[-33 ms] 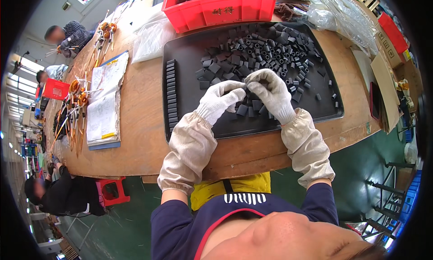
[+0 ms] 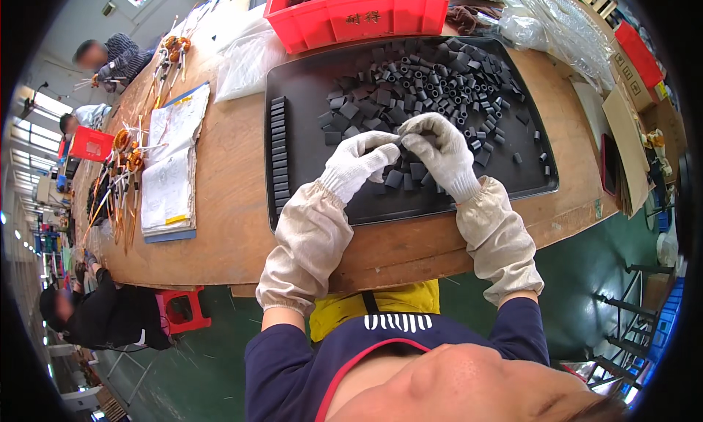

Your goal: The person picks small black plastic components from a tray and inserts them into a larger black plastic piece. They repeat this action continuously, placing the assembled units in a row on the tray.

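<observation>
- Gloved left hand (image 2: 357,164) and right hand (image 2: 444,157) meet above the black tray (image 2: 304,92), fingers pinched together on a small dark piece (image 2: 400,140).
- The fingertips mostly hide that piece; its shape cannot be made out.
- Gloves cover some loose black tubes (image 2: 433,92) behind them.
- The red bin (image 2: 359,28) is cut off above.

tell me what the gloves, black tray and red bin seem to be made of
White gloves: probably knitted cloth, matte, with soft creases. Black tray: plastic or coated metal, can't tell which, with a dull sheen where bare. Red bin: likely moulded plastic, smooth and slightly shiny, evenly coloured.
</observation>
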Motion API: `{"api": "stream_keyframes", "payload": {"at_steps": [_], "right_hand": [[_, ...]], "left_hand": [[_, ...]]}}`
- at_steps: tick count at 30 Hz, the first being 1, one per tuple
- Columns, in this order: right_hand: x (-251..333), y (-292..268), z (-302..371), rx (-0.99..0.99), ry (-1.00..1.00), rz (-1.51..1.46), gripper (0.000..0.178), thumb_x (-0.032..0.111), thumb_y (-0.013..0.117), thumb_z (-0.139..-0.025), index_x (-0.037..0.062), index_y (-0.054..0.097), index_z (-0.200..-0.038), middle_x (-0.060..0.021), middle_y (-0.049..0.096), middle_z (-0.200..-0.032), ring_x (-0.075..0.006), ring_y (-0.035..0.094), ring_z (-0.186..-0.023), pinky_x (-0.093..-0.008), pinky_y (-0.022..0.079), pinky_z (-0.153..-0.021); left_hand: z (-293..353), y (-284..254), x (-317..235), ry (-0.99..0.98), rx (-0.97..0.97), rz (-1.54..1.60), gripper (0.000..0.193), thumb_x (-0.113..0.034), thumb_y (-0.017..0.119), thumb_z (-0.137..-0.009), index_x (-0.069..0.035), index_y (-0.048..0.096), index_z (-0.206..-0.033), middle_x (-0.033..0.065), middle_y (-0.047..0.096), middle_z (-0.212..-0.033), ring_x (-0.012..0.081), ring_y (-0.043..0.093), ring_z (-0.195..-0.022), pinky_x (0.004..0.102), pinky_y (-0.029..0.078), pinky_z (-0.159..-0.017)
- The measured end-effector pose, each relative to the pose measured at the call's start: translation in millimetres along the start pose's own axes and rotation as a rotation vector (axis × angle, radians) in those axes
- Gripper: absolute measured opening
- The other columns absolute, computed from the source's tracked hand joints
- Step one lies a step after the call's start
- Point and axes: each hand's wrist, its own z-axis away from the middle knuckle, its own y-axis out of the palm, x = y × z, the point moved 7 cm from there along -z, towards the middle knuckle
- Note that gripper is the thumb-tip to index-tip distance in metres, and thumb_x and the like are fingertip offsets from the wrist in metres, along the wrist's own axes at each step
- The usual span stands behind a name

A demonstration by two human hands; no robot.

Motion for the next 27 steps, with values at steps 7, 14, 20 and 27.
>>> {"api": "stream_keyframes", "payload": {"at_steps": [7, 14, 20, 27], "right_hand": [[37.7, 7.5, 0.1, 0.071, -0.387, 0.457, 0.017, 0.005, 0.077, -0.083, 0.0049, 0.07, -0.098, -0.0107, 0.071, -0.108, -0.03, 0.067, -0.103, -0.0376, 0.054, -0.09], [30.2, -16.7, -6.2, -0.041, -0.187, 0.133, 0.023, 0.009, 0.071, -0.096, 0.0024, 0.068, -0.118, -0.009, 0.071, -0.112, -0.0185, 0.067, -0.106, -0.0324, 0.053, -0.094], [13.6, -47.7, -12.1, -0.271, -0.17, 0.255, 0.026, 0.013, 0.067, -0.101, 0.0016, 0.067, -0.125, -0.0066, 0.073, -0.109, -0.0109, 0.067, -0.098, -0.0272, 0.053, -0.088], [4.2, -51.8, -12.7, -0.283, -0.138, 0.242, 0.025, 0.013, 0.067, -0.101, 0.0024, 0.068, -0.123, -0.0056, 0.073, -0.108, -0.0097, 0.065, -0.093, -0.0261, 0.052, -0.084]], "left_hand": [[1.5, 0.4, -0.1, 0.01, 0.016, 0.138, 0.037, -0.026, 0.076, -0.095, -0.006, 0.069, -0.126, 0.0001, 0.071, -0.095, 0.0047, 0.057, -0.07, 0.0223, 0.048, -0.062], [2.4, -43.0, -60.8, 0.235, -0.163, -0.457, 0.027, -0.023, 0.074, -0.094, -0.01, 0.075, -0.118, 0.0016, 0.073, -0.104, 0.0114, 0.067, -0.089, 0.0275, 0.056, -0.074], [-50.0, -223.5, -97.6, 0.296, -0.43, -1.331, 0.033, -0.029, 0.069, -0.09, -0.012, 0.076, -0.117, 0.019, 0.073, -0.116, 0.0337, 0.068, -0.113, 0.0417, 0.051, -0.102], [-80.3, -273.7, -64.5, -0.025, -0.46, -1.487, 0.033, -0.03, 0.075, -0.087, -0.02, 0.078, -0.118, 0.0174, 0.067, -0.125, 0.0347, 0.06, -0.123, 0.0407, 0.046, -0.109]]}}
